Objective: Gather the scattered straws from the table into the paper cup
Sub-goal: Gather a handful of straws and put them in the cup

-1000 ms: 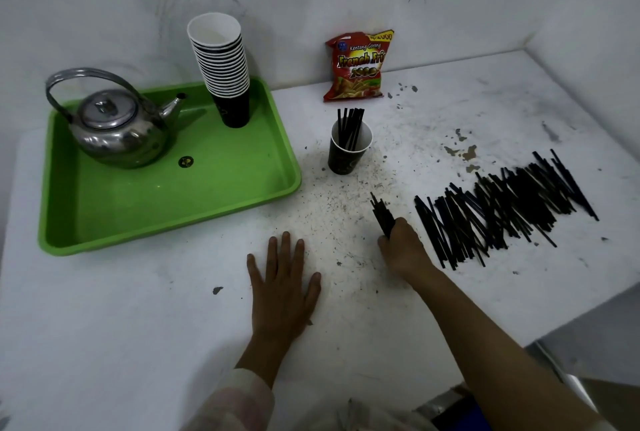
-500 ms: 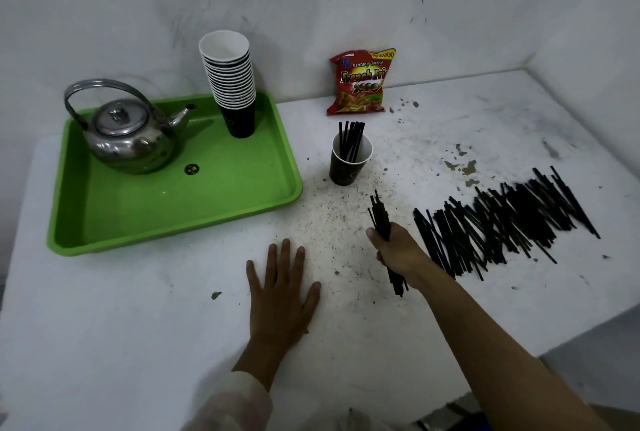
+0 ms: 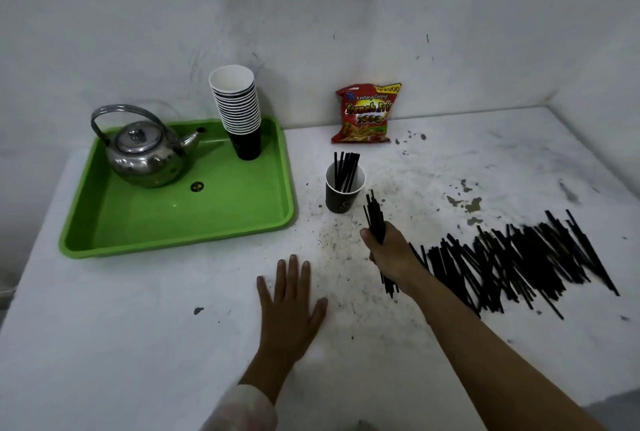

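Note:
A black paper cup (image 3: 343, 196) stands mid-table with several black straws upright in it. My right hand (image 3: 393, 250) is shut on a bundle of black straws (image 3: 374, 214), held above the table just right of the cup and below it, tips pointing up toward the cup. A long pile of scattered black straws (image 3: 519, 257) lies on the white table (image 3: 138, 326) to the right. My left hand (image 3: 291, 302) lies flat on the table, fingers spread, holding nothing.
A green tray (image 3: 180, 226) at the left holds a steel kettle (image 3: 145, 150) and a stack of paper cups (image 3: 239, 108). A red snack bag (image 3: 365, 113) leans on the back wall. Walls close the back and right sides.
My right hand has lifted the straw bundle off the table and carried it up and left toward the cup. My left hand has stayed flat.

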